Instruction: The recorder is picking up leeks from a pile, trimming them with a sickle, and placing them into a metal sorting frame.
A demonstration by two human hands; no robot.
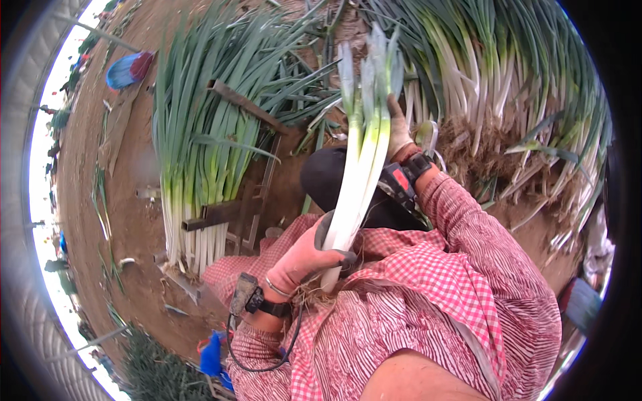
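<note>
A few large green onions, with thick white shanks and green tops, lie slantwise across my lap. My left hand, in a pink glove with dark fingertips, is closed round their white lower ends. Fine roots hang just below that grip. My right hand, in a pale glove, holds the same onions higher up, by the green part; its fingers are partly hidden behind the leaves. To the left, a thick bundle of green onions stands in a metal rack, roots downward.
A large heap of green onions with soil-covered roots lies at the far right. Loose leaves are scattered on the brown soil. A blue and red object is at the far left, and a blue item lies near the lower left.
</note>
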